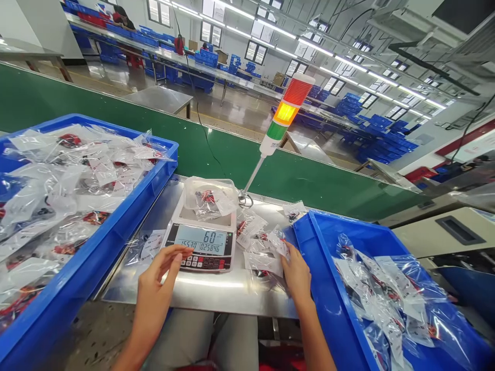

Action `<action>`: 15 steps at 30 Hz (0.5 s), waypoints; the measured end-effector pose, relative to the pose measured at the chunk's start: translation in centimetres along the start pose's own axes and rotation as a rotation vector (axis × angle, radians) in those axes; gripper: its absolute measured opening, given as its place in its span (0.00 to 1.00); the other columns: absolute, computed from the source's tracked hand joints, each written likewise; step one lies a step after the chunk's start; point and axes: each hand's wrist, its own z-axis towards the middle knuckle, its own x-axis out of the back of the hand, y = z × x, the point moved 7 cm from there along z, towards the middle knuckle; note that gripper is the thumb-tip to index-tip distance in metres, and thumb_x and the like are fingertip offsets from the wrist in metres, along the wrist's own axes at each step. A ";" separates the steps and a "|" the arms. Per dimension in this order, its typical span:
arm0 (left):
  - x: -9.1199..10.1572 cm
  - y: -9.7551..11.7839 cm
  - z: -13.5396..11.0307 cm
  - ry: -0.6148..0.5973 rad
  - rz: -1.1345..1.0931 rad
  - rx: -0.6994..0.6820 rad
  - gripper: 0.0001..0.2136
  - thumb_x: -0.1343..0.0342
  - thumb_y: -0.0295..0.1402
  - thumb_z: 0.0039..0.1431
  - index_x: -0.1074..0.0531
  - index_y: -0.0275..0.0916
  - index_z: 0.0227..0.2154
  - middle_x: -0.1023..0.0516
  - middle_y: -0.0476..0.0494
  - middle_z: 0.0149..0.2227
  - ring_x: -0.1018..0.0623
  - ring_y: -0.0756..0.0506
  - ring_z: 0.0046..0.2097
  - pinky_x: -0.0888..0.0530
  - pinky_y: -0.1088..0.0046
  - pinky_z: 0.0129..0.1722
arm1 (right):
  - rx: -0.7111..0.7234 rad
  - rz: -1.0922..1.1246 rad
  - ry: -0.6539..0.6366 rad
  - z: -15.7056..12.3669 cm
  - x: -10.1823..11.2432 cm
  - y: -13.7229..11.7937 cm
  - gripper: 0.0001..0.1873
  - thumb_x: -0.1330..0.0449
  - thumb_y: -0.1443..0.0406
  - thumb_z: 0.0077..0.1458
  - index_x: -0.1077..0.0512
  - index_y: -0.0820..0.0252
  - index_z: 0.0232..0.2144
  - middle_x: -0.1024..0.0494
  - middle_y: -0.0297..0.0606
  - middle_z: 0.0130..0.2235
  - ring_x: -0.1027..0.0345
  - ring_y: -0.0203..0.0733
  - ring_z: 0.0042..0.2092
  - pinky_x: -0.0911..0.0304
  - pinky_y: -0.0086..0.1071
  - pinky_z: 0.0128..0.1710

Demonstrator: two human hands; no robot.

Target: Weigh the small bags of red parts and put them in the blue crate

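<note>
Beside the scale (198,241), left hand (160,281) hovers (curled), right hand (296,273) touches bags (263,252).

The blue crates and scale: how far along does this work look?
Seemingly done: clear plastic bags lie in the right blue plastic crate. In hand: the right hand touches loose bags on the steel table, and one bag sits on the white digital scale. Remaining: the left blue plastic crate holds a big heap of bags.

A stainless steel bench (201,292) holds a digital scale (199,247) and loose plastic bags (263,252).
</note>
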 end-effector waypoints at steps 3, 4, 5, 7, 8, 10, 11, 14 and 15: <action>-0.3 0.3 0.1 0.004 0.008 -0.045 0.17 0.45 0.50 0.58 0.25 0.41 0.39 0.18 0.41 0.43 0.18 0.40 0.47 0.23 0.65 0.50 | -0.121 -0.070 0.066 0.7 2.6 0.4 0.20 0.53 0.62 0.64 0.24 0.57 0.48 0.18 0.45 0.41 0.26 0.50 0.39 0.42 0.35 0.35; -0.2 0.2 0.0 0.010 0.018 -0.060 0.17 0.45 0.50 0.58 0.25 0.42 0.39 0.18 0.41 0.43 0.18 0.41 0.47 0.23 0.65 0.50 | -0.131 -0.079 0.112 1.0 3.6 0.2 0.20 0.53 0.61 0.64 0.23 0.58 0.46 0.18 0.45 0.37 0.27 0.50 0.36 0.44 0.34 0.34; -0.1 0.2 -0.1 0.020 0.033 -0.072 0.17 0.45 0.49 0.58 0.25 0.42 0.39 0.18 0.42 0.43 0.18 0.41 0.46 0.23 0.65 0.50 | -0.119 -0.071 0.171 1.4 4.8 -0.2 0.20 0.52 0.60 0.64 0.23 0.59 0.45 0.18 0.46 0.36 0.27 0.49 0.35 0.46 0.34 0.33; 0.5 0.0 -0.3 0.043 0.072 -0.095 0.17 0.46 0.49 0.59 0.25 0.42 0.39 0.18 0.42 0.43 0.19 0.41 0.46 0.23 0.65 0.50 | -0.064 -0.031 0.296 2.1 7.1 -1.3 0.21 0.52 0.59 0.63 0.22 0.61 0.45 0.18 0.48 0.38 0.28 0.49 0.35 0.47 0.34 0.33; 0.8 -0.1 -0.3 0.056 0.091 -0.108 0.17 0.47 0.49 0.60 0.25 0.42 0.39 0.18 0.42 0.43 0.19 0.41 0.46 0.24 0.64 0.50 | -0.035 -0.016 0.340 2.4 8.1 -1.8 0.22 0.52 0.59 0.63 0.22 0.62 0.44 0.18 0.49 0.38 0.28 0.49 0.35 0.47 0.33 0.33; 1.4 0.1 -0.3 0.084 0.143 -0.151 0.16 0.48 0.48 0.63 0.24 0.42 0.39 0.18 0.43 0.43 0.19 0.41 0.46 0.24 0.64 0.50 | 0.005 -0.013 0.368 3.0 9.5 -3.0 0.22 0.52 0.58 0.63 0.21 0.61 0.42 0.18 0.48 0.36 0.29 0.48 0.34 0.48 0.33 0.32; 1.5 0.5 -0.2 0.098 0.183 -0.197 0.15 0.48 0.47 0.64 0.24 0.43 0.40 0.18 0.44 0.43 0.19 0.41 0.46 0.24 0.64 0.50 | 0.012 -0.019 0.366 3.2 10.1 -3.6 0.21 0.52 0.57 0.62 0.21 0.61 0.41 0.18 0.47 0.34 0.30 0.48 0.33 0.49 0.33 0.31; 0.1 2.9 1.0 0.082 0.336 -0.466 0.11 0.49 0.40 0.67 0.24 0.43 0.43 0.18 0.44 0.45 0.20 0.42 0.49 0.26 0.62 0.55 | 0.037 0.002 0.382 3.8 11.6 -5.5 0.20 0.50 0.57 0.62 0.21 0.59 0.39 0.19 0.44 0.30 0.31 0.47 0.31 0.50 0.33 0.30; -1.1 3.8 1.6 0.041 0.388 -0.569 0.11 0.49 0.37 0.67 0.24 0.42 0.45 0.19 0.43 0.48 0.22 0.41 0.52 0.28 0.61 0.57 | 0.047 0.016 0.397 4.0 12.0 -6.0 0.19 0.50 0.57 0.62 0.21 0.58 0.39 0.19 0.43 0.30 0.31 0.46 0.31 0.50 0.33 0.30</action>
